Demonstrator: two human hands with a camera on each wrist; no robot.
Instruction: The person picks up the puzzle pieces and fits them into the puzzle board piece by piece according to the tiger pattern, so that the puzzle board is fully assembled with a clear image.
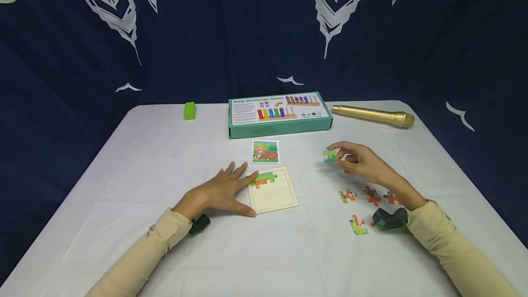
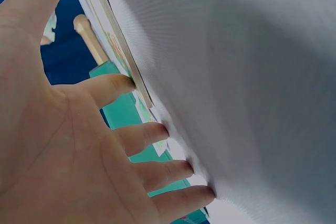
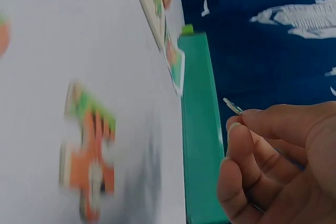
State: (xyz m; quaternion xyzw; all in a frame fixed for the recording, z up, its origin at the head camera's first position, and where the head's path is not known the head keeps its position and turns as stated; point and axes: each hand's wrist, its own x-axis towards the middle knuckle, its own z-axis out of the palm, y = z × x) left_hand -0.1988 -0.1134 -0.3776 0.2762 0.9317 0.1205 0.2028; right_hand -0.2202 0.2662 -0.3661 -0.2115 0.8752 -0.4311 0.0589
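My left hand (image 1: 222, 190) lies with spread, straight fingers at the left edge of a pale wooden puzzle board (image 1: 274, 200), its index finger and thumb touching the frame. Joined green-and-orange puzzle pieces (image 1: 264, 178) sit in the board's upper left part. Above the table to the right, my right hand (image 1: 363, 164) pinches a mostly green puzzle piece (image 1: 329, 156) between thumb and fingers; the right wrist view shows that piece (image 3: 232, 106) edge-on. Several loose orange-and-green puzzle pieces (image 1: 372, 196) lie below this hand, some partly hidden by the wrist. Behind the board is a tiger picture card (image 1: 265, 151).
A green-edged game box (image 1: 280, 127) lies at the back middle of the white-covered table (image 1: 264, 260). To its right rests a gold microphone (image 1: 371, 115). A small green block (image 1: 189, 111) stands at the back left. Dark blue patterned cloth (image 1: 264, 35) hangs behind.
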